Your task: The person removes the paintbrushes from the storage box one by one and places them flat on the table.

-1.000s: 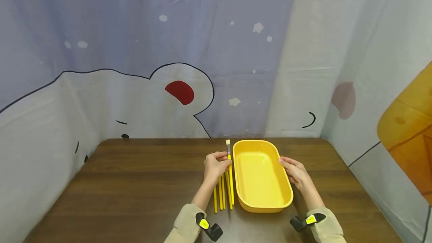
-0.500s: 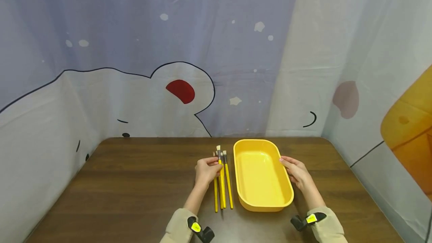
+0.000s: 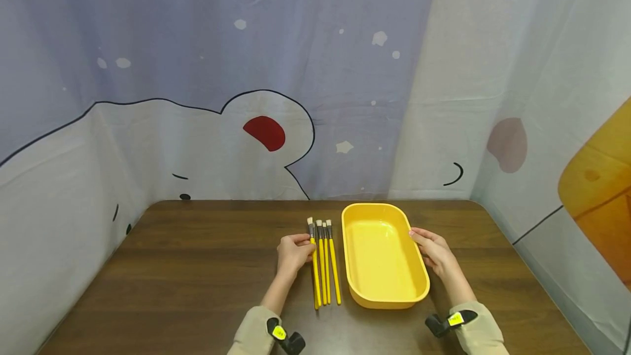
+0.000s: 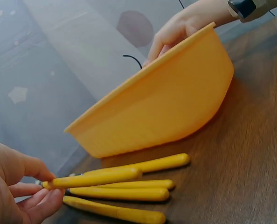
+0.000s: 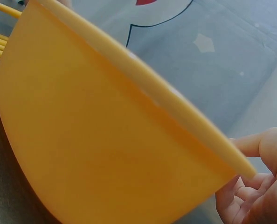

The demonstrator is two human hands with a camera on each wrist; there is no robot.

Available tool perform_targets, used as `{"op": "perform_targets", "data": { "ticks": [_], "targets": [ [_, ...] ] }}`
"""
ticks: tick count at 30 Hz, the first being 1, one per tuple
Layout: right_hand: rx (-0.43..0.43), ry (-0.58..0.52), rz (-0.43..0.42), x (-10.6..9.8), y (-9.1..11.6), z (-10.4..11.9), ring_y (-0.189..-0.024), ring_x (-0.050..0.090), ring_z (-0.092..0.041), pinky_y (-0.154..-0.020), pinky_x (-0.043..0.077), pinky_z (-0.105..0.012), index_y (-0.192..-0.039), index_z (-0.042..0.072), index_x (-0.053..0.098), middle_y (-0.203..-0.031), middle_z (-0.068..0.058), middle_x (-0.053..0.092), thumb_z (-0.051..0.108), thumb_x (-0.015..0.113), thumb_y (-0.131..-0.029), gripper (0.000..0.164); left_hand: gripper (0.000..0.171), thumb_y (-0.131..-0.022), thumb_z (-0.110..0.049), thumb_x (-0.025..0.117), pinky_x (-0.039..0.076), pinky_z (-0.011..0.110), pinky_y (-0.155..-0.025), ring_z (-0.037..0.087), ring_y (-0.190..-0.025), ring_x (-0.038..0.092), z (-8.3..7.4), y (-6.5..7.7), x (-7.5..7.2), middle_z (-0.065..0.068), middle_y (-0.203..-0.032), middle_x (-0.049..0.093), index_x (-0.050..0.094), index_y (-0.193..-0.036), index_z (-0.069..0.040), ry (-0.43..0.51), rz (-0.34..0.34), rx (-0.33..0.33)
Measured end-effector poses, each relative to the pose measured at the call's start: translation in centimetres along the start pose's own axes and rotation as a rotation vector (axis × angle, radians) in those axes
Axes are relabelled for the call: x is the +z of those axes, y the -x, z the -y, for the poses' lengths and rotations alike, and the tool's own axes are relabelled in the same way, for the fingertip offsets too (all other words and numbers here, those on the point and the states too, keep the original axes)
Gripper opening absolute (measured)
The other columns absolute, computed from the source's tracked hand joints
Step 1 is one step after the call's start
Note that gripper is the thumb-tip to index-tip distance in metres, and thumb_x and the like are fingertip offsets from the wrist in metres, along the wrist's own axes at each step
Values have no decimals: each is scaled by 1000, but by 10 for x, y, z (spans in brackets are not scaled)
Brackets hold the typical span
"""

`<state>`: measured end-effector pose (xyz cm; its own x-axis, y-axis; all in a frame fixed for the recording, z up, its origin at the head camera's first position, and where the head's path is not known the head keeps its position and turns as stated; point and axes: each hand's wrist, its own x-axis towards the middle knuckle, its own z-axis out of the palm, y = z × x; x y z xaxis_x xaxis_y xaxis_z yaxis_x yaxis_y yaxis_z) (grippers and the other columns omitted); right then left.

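My left hand pinches a yellow-handled paintbrush between thumb and fingers, pale bristles pointing away from me. In the left wrist view that paintbrush is raised over other paintbrushes lying on the table. Several of these paintbrushes lie side by side just right of the hand in the head view, handles toward me. To their right stands a yellow rectangular tub with nothing in it. My right hand grips its right rim, thumb on top and fingers under the edge, as the right wrist view shows.
Everything stands on a dark brown wooden table with rounded far corners. A cartoon-printed cloth hangs behind the far edge and along both sides. Black wrist cameras sit on both sleeves.
My left hand has carried the paintbrush leftward from beside the tub, across the lying paintbrushes to their left end. The right hand and the tub have stayed in place.
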<state>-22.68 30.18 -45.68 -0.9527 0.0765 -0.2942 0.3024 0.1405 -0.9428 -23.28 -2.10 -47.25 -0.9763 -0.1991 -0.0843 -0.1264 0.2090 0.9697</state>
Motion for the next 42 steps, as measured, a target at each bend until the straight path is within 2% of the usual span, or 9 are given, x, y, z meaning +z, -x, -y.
{"op": "perform_targets", "data": {
  "ticks": [8, 14, 24, 30, 39, 42],
  "targets": [
    [4, 4, -8, 0, -1, -1, -79, 65, -1, -67, 58, -21, -142, -3, 38, -87, 13, 66, 34, 58, -96, 63, 34, -74, 2, 68, 59, 26, -52, 12, -59, 66, 11, 1, 0, 19, -91, 72, 69, -107, 7, -40, 3, -3],
    [7, 14, -11, -1, -1, -2, -78, 65, -2, -66, 58, -21, -142, -2, 38, -88, 12, 66, 34, 58, -96, 62, 33, -74, 2, 68, 57, 24, -50, 10, -57, 65, 13, -2, -1, 18, -88, 72, 70, -106, 6, -75, -16, 4],
    [7, 10, -18, 0, 0, -1, -77, 65, -1, -66, 58, -21, -142, -3, 39, -86, 13, 65, 34, 58, -96, 62, 28, -74, 1, 70, 56, 22, -49, 10, -56, 64, 17, -5, 0, 14, -83, 72, 72, -102, 4, -180, -34, 52],
    [7, -7, -14, 1, -1, -1, -75, 65, 1, -65, 58, -20, -141, -3, 39, -84, 15, 66, 34, 59, -95, 63, 27, -75, 1, 71, 56, 23, -48, 12, -57, 65, 18, -6, 3, 15, -82, 72, 72, -102, 5, -209, -43, 79],
    [5, 7, -16, 1, 0, -2, -81, 65, -2, -68, 58, -21, -141, -3, 38, -92, 11, 67, 34, 57, -96, 61, 25, -75, 0, 73, 55, 22, -45, 15, -60, 67, 19, -8, 7, 14, -83, 73, 74, -100, 3, -252, -68, 123],
    [2, 13, -18, 1, 0, -2, -81, 65, -2, -68, 58, -21, -141, -3, 38, -93, 10, 67, 34, 57, -96, 61, 24, -75, -1, 73, 55, 23, -48, 17, -64, 68, 19, -9, 8, 13, -83, 74, 74, -100, 2, -271, -73, 137]
  ]
}}
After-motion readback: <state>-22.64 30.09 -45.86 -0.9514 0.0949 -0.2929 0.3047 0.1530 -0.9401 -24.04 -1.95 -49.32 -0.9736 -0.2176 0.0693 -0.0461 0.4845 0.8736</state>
